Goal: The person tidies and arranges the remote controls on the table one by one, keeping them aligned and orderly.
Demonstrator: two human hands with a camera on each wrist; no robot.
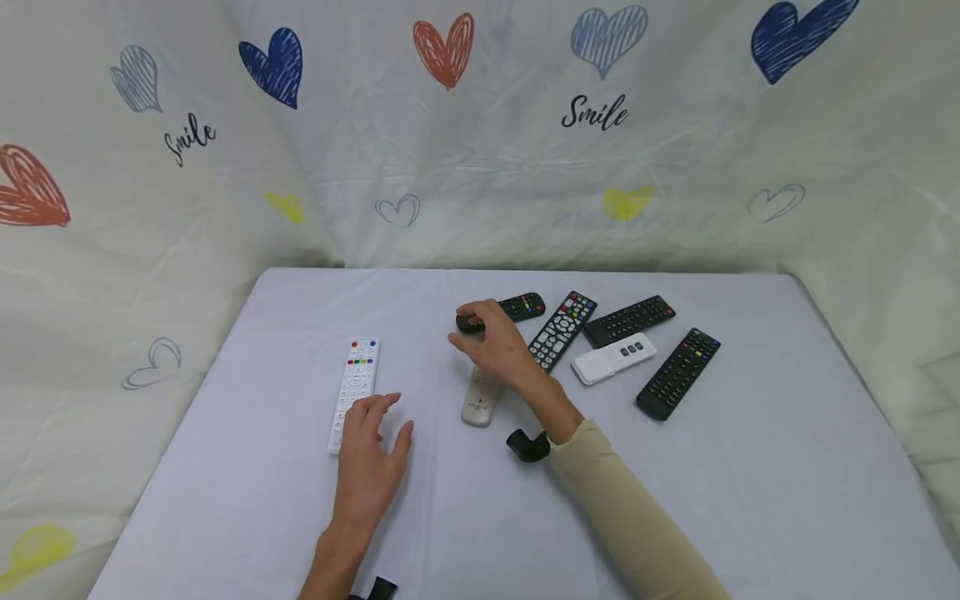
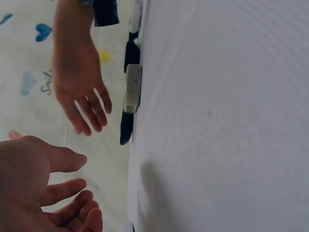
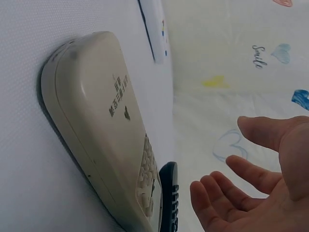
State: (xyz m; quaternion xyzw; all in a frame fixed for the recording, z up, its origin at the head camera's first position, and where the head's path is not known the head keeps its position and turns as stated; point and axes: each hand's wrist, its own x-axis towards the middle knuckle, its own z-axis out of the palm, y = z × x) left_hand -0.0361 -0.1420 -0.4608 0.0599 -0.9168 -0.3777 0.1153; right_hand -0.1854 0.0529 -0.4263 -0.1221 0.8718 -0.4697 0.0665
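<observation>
In the head view my left hand hovers by the lower part of a long white remote control, hiding some of it. Its fingers are loosely bent and hold nothing. Above a beige remote and a black remote with rounded ends is my right hand, which covers parts of both. The right wrist view shows the beige remote lying face up on the cloth, with the right hand apart from it, thumb and fingers spread around nothing.
Right of the hand lie a black remote with white buttons, a slim black remote, a small white remote and another black remote. A white cloth covers the table. A heart-printed curtain stands behind it.
</observation>
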